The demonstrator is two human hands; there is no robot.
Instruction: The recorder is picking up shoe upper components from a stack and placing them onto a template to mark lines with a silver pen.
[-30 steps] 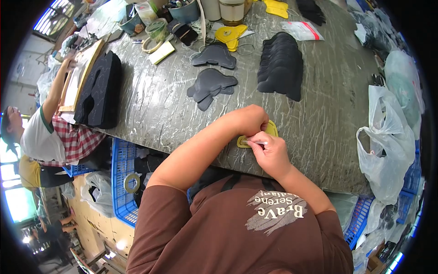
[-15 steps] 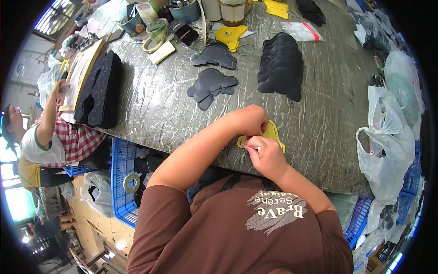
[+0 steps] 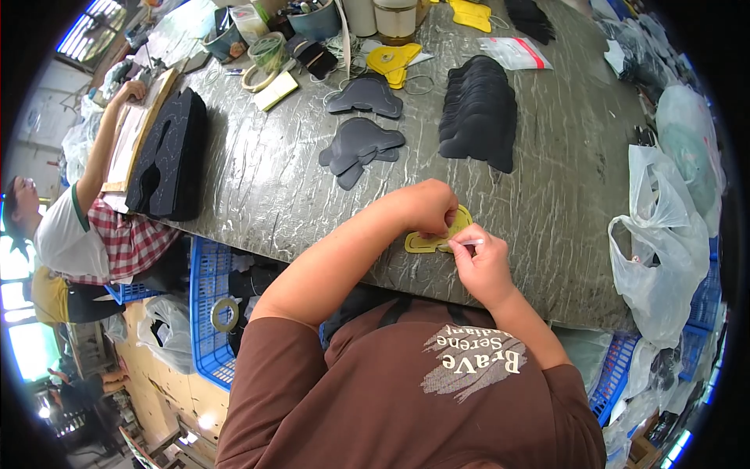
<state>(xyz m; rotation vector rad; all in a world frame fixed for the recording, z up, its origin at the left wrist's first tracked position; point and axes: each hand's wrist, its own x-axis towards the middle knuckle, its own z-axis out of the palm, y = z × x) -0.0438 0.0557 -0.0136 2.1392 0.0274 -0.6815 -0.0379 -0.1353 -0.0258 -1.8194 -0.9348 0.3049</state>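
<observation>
On the near part of the table lies a flat yellow template [image 3: 420,243] with slots cut in it. My left hand [image 3: 431,208] rests on its upper left part, fingers curled down and pressing it to the table. At the template's lower right edge, my right hand [image 3: 484,270] pinches a thin white pen-like stick [image 3: 472,242]; its tip is too small to make out. Farther off are loose black shaped pads [image 3: 362,148], another black pad [image 3: 365,95] and a fanned stack of black pads [image 3: 478,113].
More yellow templates [image 3: 393,62] lie at the back near tape rolls, tubs and a clear zip bag [image 3: 516,52]. A thick black foam stack [image 3: 168,156] stands at the left, beside a person at a wooden frame. Plastic bags [image 3: 660,250] hang at the right edge; a blue crate [image 3: 211,313] sits below left.
My right hand has moved right along the template with the white stick, uncovering more of its lower edge. My left hand stays put. The other person's arm has reached farther forward.
</observation>
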